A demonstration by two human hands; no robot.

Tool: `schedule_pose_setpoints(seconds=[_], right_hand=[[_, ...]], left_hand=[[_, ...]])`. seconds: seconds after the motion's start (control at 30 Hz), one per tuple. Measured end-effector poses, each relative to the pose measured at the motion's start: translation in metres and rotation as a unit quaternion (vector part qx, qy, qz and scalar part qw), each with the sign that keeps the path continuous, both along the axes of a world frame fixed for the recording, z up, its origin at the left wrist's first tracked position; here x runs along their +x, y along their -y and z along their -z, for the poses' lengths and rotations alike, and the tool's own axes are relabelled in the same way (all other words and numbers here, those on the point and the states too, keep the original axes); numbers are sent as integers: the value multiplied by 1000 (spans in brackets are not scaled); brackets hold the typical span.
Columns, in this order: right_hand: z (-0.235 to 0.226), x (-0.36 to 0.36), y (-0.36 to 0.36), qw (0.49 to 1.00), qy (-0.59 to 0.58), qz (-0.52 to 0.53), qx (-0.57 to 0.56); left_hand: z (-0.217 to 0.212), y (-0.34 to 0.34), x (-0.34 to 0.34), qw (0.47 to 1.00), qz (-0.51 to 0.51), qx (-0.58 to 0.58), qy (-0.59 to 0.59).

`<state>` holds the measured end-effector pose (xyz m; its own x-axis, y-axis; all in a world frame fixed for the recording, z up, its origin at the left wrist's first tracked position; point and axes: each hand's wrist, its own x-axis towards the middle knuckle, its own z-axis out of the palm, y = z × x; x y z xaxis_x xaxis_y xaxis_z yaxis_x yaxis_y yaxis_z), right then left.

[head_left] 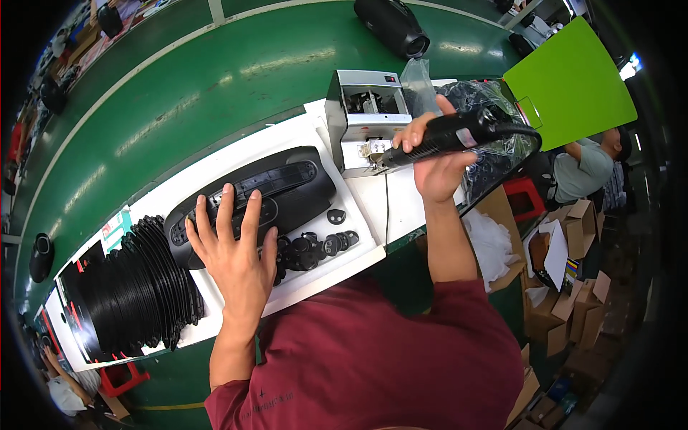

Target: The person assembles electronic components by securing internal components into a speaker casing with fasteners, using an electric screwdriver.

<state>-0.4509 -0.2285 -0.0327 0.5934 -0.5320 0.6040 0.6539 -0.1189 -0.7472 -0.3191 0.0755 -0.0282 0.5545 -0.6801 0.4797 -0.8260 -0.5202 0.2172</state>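
My left hand (240, 261) lies flat with fingers spread on a long black plastic housing (304, 197), which looks like a speaker body with an open slot along its top. The housing rests in a white foam tray (351, 261). Loose small black round parts (304, 252) lie in the tray beside that hand. In my right hand (438, 179) is a black electric screwdriver (448, 136), fingers curled round its barrel and cable trailing right. Its tip points at the outlet of a grey box-shaped screw feeder (369, 80); whether they touch I cannot tell.
A big stack of black rings or discs (136, 287) stands at the left. Clear plastic bags (484, 122) and a bright green panel (573, 82) are at the right. Another black cylindrical speaker (394, 29) lies across the way. Cardboard boxes (562, 308) and a person (588, 168) are farther right.
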Motion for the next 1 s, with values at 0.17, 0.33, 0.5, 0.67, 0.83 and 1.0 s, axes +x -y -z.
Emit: schedule_pose_setpoints(seconds=[0.17, 0.33, 0.5, 0.67, 0.83, 1.0], right_hand=[[10, 9, 4, 998, -51, 9, 34], [14, 19, 9, 997, -66, -22, 43], [-10, 14, -9, 993, -82, -49, 72], [-57, 32, -38, 991, -3, -112, 80], [-73, 63, -54, 981, 35, -186, 42], [-69, 84, -61, 983, -1, -181, 28]], left_hand=[[0, -2, 0, 1000, 0, 1, -1], [0, -2, 2, 1000, 0, -8, -3], [2, -4, 2, 1000, -6, -10, -6], [3, -5, 4, 999, 7, -29, -15], [4, -4, 3, 999, 11, -40, -20], [4, -6, 4, 999, 8, -41, -23]])
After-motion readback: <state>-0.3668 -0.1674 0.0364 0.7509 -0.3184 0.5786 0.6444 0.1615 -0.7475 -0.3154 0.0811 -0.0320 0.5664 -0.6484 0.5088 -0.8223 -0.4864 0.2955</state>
